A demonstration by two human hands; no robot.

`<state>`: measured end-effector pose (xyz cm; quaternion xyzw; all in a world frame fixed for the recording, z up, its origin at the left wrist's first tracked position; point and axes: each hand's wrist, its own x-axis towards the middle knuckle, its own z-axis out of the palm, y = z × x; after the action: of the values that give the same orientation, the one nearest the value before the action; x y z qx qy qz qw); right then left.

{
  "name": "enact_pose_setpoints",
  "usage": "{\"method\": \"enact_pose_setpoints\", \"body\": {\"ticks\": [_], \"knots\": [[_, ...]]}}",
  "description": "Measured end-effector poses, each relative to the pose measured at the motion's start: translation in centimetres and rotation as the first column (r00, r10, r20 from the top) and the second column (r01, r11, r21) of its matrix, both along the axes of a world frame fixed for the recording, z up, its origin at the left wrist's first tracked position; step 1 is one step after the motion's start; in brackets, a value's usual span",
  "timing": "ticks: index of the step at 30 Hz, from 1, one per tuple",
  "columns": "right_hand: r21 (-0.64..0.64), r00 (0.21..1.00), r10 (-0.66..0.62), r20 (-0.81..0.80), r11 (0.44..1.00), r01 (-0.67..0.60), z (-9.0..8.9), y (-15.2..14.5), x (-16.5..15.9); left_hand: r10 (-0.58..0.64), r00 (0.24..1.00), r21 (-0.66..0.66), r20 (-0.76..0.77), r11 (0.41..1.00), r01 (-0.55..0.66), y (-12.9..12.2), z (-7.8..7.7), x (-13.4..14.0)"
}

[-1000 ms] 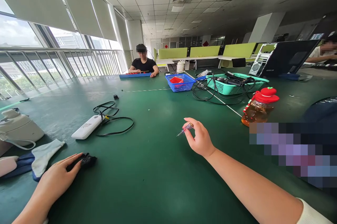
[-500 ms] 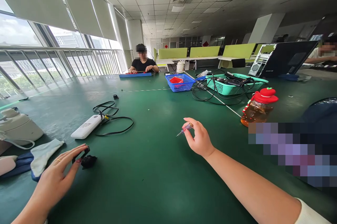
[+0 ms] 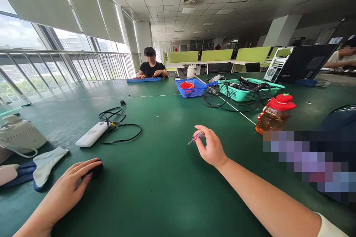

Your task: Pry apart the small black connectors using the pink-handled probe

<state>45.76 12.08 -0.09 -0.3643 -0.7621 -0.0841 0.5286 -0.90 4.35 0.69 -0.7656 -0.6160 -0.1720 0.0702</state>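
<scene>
My right hand is raised over the green table and pinches a small precision screwdriver, its thin metal tip pointing down and to the left. At the lower left, my left hand lies low at the tabletop with its fingers closed over a black object. Only the right side of that object shows past the fingers, so its shape is mostly hidden. Behind this hand rests a white power bank with a looped black cable.
A blue and white cloth and a white device lie at the left. Farther back stand a blue basket and a green basket with black cables. A red-lidded bottle stands right. A person sits opposite.
My left hand has lowered the thin black piece it held onto the black lump on the table; the two now sit together under my fingers. My right hand keeps the screwdriver in place.
</scene>
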Motion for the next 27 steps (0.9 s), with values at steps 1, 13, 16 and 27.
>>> {"method": "enact_pose_setpoints", "body": {"ticks": [1,13,16,27], "knots": [[0.003,1.000,0.001,-0.002,1.000,-0.001,-0.01,0.01,0.01,-0.002,1.000,0.001,0.000,1.000,0.002,0.00,-0.02,-0.03],[0.008,1.000,0.024,-0.010,1.000,-0.024,0.10,-0.04,-0.01,0.033,0.999,-0.030,0.006,0.999,-0.033,-0.09,-0.26,-0.18],[0.006,1.000,0.018,-0.011,1.000,-0.018,0.11,-0.05,-0.01,0.038,0.999,-0.042,0.010,0.998,-0.038,-0.03,-0.62,-0.58],[0.010,1.000,0.014,-0.012,1.000,-0.014,0.07,-0.04,-0.10,-0.001,0.999,-0.029,0.042,1.000,0.002,0.04,-0.94,-0.73]]}}
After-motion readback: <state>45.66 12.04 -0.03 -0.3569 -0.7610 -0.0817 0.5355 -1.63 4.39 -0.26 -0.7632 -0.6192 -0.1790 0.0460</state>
